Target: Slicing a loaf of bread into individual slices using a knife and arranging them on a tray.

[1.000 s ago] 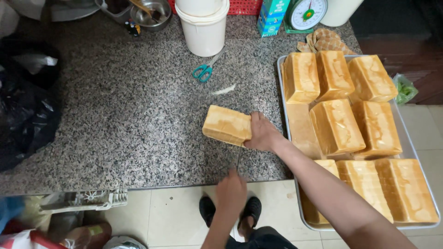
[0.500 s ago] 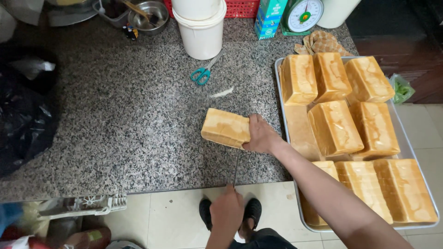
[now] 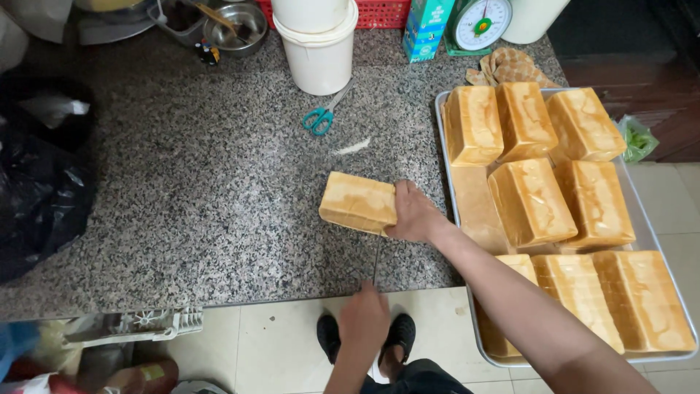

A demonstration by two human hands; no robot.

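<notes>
Right hand (image 3: pixel 414 213), fingers curled and pressed against the end of a bread loaf (image 3: pixel 359 202) lying on the granite counter (image 3: pixel 182 190), at 9 o'clock from the loaf-filled tray (image 3: pixel 458 211). Left hand (image 3: pixel 362 321), at 6 o'clock from the loaf, is closed around a knife (image 3: pixel 375 263) whose blade meets the loaf's near end.

Speckled granite counter (image 3: pixel 182 197) with loaf (image 3: pixel 359 202), scissors (image 3: pixel 321 117), bucket (image 3: pixel 319 55), loaf tray (image 3: pixel 442 138)

desk (image 3: pixel 182 204): speckled grey granite
tray (image 3: pixel 445 157): metal, at the desk's right end, full of golden loaves (image 3: pixel 529 201)
scissors (image 3: pixel 321 117): teal handles, just before a white bucket (image 3: pixel 319 55)
scale (image 3: pixel 477 25): green, far edge, beside a blue-green carton (image 3: pixel 426 29)
steel bowl (image 3: pixel 235 28): far left
black bag (image 3: pixel 40 190): left edge
</notes>
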